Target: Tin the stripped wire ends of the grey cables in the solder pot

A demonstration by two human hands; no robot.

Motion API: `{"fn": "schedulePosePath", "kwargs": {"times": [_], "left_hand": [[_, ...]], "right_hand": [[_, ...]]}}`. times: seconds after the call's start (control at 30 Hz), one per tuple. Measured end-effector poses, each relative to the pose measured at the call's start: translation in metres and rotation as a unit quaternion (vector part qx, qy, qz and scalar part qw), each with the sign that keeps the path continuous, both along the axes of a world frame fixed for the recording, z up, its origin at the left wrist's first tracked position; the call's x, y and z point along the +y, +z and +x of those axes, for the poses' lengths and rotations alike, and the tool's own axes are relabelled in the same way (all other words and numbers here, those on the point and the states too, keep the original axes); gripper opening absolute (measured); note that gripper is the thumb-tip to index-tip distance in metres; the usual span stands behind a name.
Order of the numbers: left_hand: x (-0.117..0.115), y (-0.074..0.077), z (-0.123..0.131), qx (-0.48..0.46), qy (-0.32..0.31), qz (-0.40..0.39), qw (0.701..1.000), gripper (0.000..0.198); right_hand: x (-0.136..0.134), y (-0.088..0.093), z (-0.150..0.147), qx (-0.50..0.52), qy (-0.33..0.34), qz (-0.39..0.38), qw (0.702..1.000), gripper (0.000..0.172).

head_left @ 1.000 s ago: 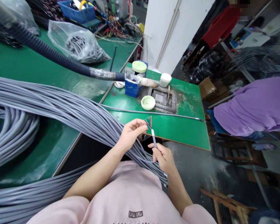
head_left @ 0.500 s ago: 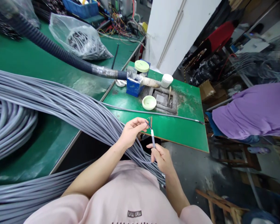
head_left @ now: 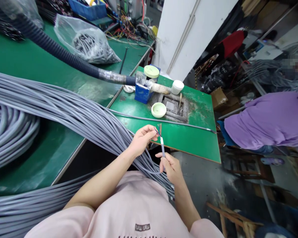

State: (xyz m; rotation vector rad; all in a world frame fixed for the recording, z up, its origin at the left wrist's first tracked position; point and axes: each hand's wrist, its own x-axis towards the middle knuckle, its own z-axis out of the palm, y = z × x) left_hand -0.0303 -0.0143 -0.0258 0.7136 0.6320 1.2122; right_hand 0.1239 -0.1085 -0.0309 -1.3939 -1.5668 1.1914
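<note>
Head view turning slightly rightward, grey multicore cable point(head_left: 163, 150) standing upright over the green desk's point(head_left: 188, 142) near edge, coloured wires point(head_left: 159, 130) pointing up, right hand point(head_left: 171, 168) with fingers point(head_left: 165, 158) pinching the cable, left hand point(head_left: 141, 140) with fingers point(head_left: 152, 132) curling just beside the wires, hold unclear

View: head turned a little; scene sits rotated against the first frame.
Crate: blue crate point(head_left: 86, 6) now higher, more of it cut off by the top edge.
Bag: plastic bag point(head_left: 86, 41) further right than before.
Table: near corner of the green table point(head_left: 188, 145) has dropped lower and moved left.
Purple shirt: co-worker's purple shirt point(head_left: 265, 120) lower, reaching further left.
Red shirt: red shirt point(head_left: 232, 43) smaller, lower in view.
Cable: slack loop of cable point(head_left: 149, 162) between the hands now rounder, more apart from the bundle.
Hands: right hand point(head_left: 171, 168) slightly closer to left hand point(head_left: 141, 140).
</note>
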Motion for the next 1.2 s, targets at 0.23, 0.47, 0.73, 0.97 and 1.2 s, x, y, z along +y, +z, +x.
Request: {"fn": "schedulePosePath", "kwargs": {"times": [0.23,0.47,0.73,0.97,1.2], "left_hand": [[-0.011,-0.003,0.01,0.055,0.07,0.052,0.995,0.023],[-0.007,0.005,0.007,0.088,0.085,0.061,0.991,0.02],[-0.006,0.007,0.007,0.023,0.046,-0.009,0.999,0.02],[-0.006,0.014,0.007,0.009,0.037,-0.054,0.998,0.024],[0.0,0.014,0.004,0.13,0.071,0.03,0.988,0.025]], "right_hand": [[0.002,-0.004,-0.002,-0.002,-0.017,-0.011,1.0,0.034],[0.003,-0.003,-0.005,-0.045,-0.014,0.002,0.999,0.032],[0.003,-0.002,-0.006,-0.081,-0.012,0.015,0.997,0.031],[0.004,-0.002,-0.006,-0.114,-0.005,0.043,0.993,0.032],[0.005,0.005,-0.007,-0.144,-0.006,0.066,0.987,0.027]]}}
